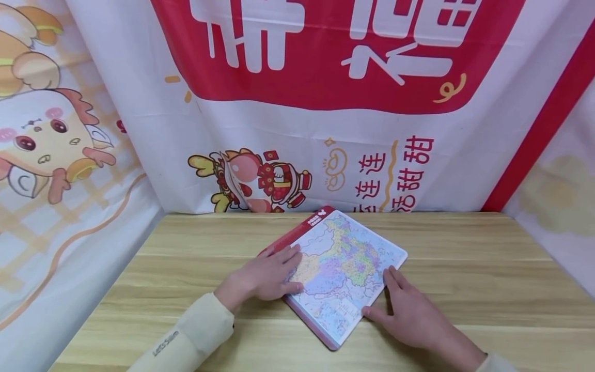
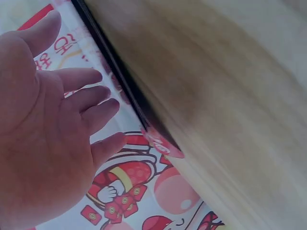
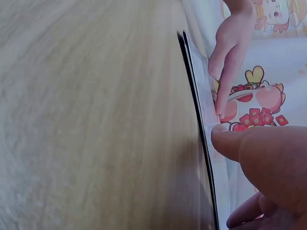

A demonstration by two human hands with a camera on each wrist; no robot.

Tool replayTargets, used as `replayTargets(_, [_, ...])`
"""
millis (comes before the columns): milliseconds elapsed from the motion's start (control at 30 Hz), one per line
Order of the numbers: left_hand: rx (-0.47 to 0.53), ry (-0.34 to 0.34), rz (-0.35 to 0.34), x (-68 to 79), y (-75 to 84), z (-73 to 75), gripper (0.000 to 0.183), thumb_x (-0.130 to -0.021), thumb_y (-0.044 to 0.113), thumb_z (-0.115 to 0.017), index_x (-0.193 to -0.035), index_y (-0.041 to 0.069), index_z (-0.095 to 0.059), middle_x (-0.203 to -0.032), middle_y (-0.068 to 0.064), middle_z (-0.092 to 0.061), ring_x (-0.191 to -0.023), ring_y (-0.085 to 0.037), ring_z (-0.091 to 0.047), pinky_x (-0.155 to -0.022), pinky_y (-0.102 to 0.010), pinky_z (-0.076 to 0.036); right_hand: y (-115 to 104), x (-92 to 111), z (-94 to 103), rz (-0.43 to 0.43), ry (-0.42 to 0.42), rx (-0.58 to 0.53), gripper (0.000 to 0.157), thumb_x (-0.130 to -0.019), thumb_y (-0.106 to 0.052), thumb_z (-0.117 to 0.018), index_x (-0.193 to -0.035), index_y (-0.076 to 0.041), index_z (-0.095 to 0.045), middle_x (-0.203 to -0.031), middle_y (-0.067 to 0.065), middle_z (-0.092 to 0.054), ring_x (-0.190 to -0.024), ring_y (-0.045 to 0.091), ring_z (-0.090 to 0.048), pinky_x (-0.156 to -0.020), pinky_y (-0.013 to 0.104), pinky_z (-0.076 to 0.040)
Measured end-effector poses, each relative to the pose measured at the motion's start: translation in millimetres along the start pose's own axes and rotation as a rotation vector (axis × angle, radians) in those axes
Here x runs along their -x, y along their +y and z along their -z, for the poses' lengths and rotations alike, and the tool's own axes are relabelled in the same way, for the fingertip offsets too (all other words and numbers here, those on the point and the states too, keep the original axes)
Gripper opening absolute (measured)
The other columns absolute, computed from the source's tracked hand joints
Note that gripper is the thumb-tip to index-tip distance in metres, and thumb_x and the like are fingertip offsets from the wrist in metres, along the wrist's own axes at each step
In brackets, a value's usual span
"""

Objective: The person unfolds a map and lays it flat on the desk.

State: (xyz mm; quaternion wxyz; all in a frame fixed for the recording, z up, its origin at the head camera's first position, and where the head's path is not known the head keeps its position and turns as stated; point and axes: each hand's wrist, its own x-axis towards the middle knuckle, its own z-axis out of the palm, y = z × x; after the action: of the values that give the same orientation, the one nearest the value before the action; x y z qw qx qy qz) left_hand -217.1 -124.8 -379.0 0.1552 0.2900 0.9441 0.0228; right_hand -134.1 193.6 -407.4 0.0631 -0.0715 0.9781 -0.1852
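I am resting my left hand [image 1: 265, 276] flat on the map board [image 1: 339, 268] lying on the counter [image 1: 465, 268], my right hand [image 1: 409, 315] open-fingered touching its right edge; steadying evenly should prevent sliding.

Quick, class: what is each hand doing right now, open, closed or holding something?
Left hand: open, fingers straight, resting flat on the map board.
Right hand: open, fingers straight, touching the board's right edge.

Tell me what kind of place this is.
Probably a makeshift tabletop booth: a wooden table screened by printed cartoon banners on three sides, with both hands on a map board lying flat.
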Motion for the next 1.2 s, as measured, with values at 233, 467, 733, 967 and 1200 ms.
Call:
replayTargets(233, [0.037,-0.032,0.023,4.9,-1.8,-2.9,0.084,-0.101,0.06,-0.061,-0.169,0.019,-0.032,-0.178,-0.001,-0.027,-0.166,-0.023,-0.023,-0.135,-0.054,-0.021,2.1,-3.2,-3.1,0.011,-0.003,-0.001,0.114,-0.093,-0.074,-0.064,-0.162,0.01,-0.03,-0.17,0.035,-0.026,-0.151,0.055,-0.04,-0.117,0.068,-0.043])
replayTargets(467, [0.038,-0.026,0.017,19.5,2.4,-10.1,0.083,-0.102,0.064,-0.057,-0.168,0.02,-0.033,-0.178,0.0,-0.028,-0.165,-0.023,-0.027,-0.134,-0.055,-0.026,18.8,-14.3,-0.8,0.081,0.026,0.039,0.109,-0.094,-0.071,-0.065,-0.16,0.01,-0.034,-0.17,0.033,-0.029,-0.153,0.053,-0.037,-0.118,0.066,-0.043])
replayTargets(733, [0.053,-0.009,0.0,43.3,11.3,-15.7,0.084,-0.1,0.067,-0.057,-0.166,0.018,-0.038,-0.176,-0.003,-0.032,-0.162,-0.025,-0.033,-0.131,-0.056,-0.032,26.0,-28.6,5.2,0.076,0.047,0.071,0.103,-0.097,-0.065,-0.065,-0.158,0.013,-0.036,-0.167,0.035,-0.031,-0.153,0.056,-0.035,-0.118,0.068,-0.041])
replayTargets(967, [0.072,-0.023,0.008,55.5,17.6,-16.5,0.086,-0.1,0.07,-0.055,-0.167,0.019,-0.037,-0.176,-0.001,-0.032,-0.162,-0.025,-0.033,-0.13,-0.057,-0.033,26.1,-40.4,8.9,0.079,0.057,0.102,0.098,-0.099,-0.06,-0.066,-0.158,0.013,-0.036,-0.167,0.036,-0.031,-0.153,0.057,-0.033,-0.12,0.069,-0.038])
replayTargets(1200, [0.084,-0.029,0.023,63.3,20.9,-15.7,0.085,-0.099,0.068,-0.057,-0.166,0.018,-0.039,-0.176,0.0,-0.033,-0.162,-0.024,-0.034,-0.131,-0.059,-0.031,23.2,-50.7,10.6,0.054,0.036,0.104,0.096,-0.1,-0.059,-0.065,-0.16,0.01,-0.035,-0.17,0.033,-0.028,-0.157,0.055,-0.028,-0.123,0.07,-0.034])
